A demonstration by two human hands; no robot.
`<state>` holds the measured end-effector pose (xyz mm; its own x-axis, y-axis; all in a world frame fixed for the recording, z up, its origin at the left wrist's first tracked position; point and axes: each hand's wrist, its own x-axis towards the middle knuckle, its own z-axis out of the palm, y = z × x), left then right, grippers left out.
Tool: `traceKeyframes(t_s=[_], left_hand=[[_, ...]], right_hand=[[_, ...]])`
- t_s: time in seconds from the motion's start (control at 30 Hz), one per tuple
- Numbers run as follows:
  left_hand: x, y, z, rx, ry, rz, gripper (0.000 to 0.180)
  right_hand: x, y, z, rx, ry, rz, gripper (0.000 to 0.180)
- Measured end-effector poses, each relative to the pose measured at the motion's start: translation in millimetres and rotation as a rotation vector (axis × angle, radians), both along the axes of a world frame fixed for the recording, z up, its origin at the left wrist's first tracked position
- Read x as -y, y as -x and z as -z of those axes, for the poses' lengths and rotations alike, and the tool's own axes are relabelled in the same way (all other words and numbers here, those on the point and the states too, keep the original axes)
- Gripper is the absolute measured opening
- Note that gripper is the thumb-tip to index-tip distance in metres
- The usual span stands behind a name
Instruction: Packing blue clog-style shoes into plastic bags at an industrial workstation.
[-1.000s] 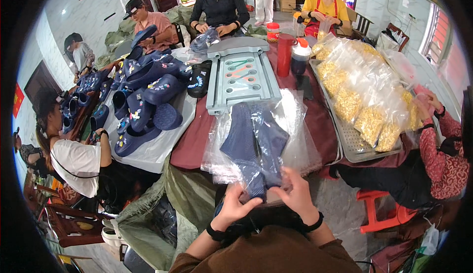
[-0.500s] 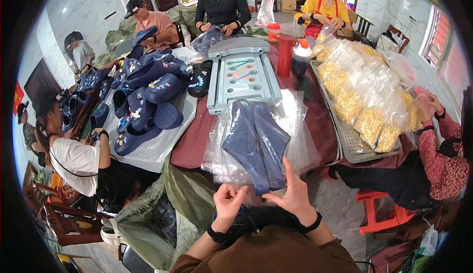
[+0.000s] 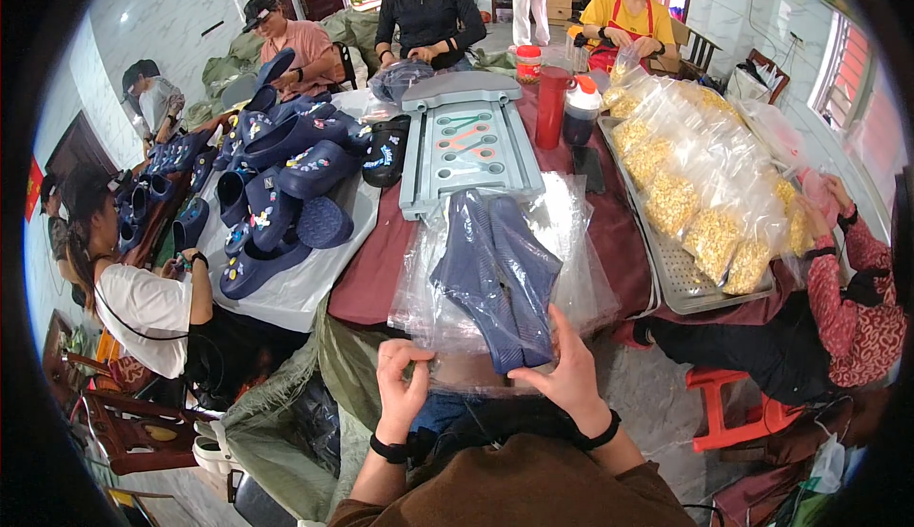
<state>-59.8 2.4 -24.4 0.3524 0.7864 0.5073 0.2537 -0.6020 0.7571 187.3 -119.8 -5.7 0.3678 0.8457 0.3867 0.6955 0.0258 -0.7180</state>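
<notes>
A pair of navy blue clogs (image 3: 505, 279), soles partly showing, lies side by side inside a clear plastic bag (image 3: 446, 322) in front of me. My right hand (image 3: 568, 375) grips the near end of the clogs through the plastic, its thumb below and fingers along the right side. At the bag's near left corner, my left hand (image 3: 402, 382) is closed, thumb and forefinger pinching the plastic edge. More flat clear bags (image 3: 581, 270) lie under the bagged pair, on the dark red tablecloth (image 3: 367, 275).
Beyond the clogs stands a grey folding plastic stool (image 3: 471, 141). A heap of navy clogs (image 3: 314, 170) is at left; a metal tray (image 3: 681, 303) with bags of yellow kernels (image 3: 671, 203) at right. A red tumbler (image 3: 552, 108) and a dark-filled bottle (image 3: 582, 113) stand behind. Several people work around.
My left hand has moved left, away from the clogs to the bag's corner, spreading the near edge. My right hand stays on the clogs, which shifted slightly.
</notes>
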Motion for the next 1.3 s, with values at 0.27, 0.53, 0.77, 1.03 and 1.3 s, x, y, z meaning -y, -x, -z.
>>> traceKeyframes(t_s=[0.27,0.53,0.77,1.03,1.3], left_hand=[[15.4,-24.7,-1.5,0.26,0.473,0.087,0.086],[23.0,-53.1,1.6,-0.252,0.167,0.179,0.134],[20.8,-52.9,11.3,-0.123,0.331,0.03,0.088],[21.0,-52.7,6.9,-0.096,0.06,0.044,0.038],[23.4,-48.9,12.0,-0.028,0.203,-0.115,0.049]], right_hand=[[-1.9,-5.1,9.7,-0.078,-0.09,-0.023,0.106],[-0.2,-4.3,5.0,-0.286,-0.081,-0.054,0.067],[9.8,-19.5,-5.1,-0.151,-0.107,0.029,0.018],[6.0,-14.5,-6.1,-0.253,-0.142,0.068,0.015],[10.7,-19.2,6.2,-0.211,-0.038,0.117,0.025]])
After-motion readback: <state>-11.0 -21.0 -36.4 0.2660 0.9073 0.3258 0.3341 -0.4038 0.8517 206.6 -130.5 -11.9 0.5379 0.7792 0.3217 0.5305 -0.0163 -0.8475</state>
